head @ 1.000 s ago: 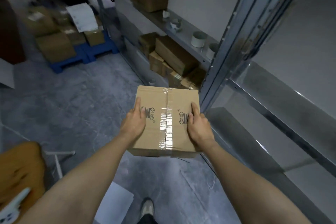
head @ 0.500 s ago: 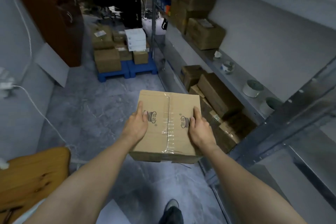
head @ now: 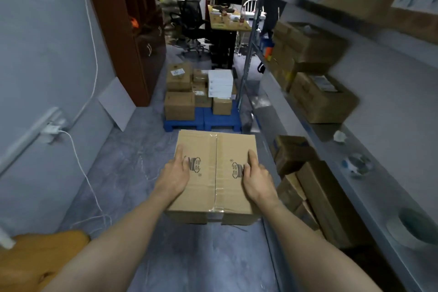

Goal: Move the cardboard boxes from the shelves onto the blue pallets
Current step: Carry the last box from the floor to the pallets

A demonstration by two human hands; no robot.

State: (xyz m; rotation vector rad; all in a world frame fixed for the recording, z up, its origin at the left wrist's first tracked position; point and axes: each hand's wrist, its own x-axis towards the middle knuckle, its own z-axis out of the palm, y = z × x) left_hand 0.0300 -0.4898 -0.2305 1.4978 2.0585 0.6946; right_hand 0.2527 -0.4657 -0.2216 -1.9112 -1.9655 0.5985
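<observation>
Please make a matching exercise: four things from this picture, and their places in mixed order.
1. taped brown cardboard box
2. blue plastic pallets
3. white flat boxes
4. black office chair

A. on the floor, under stacked cartons
B. between the left hand and the right hand
C. beside the far desk
D. on top of those cartons

Pairs: 1-B, 2-A, 3-D, 4-C.

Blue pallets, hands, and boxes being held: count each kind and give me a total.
Pallets: 2 (left pallet, right pallet)
Hands: 2 (left hand, right hand)
Boxes held: 1 (box)
Total: 5
</observation>
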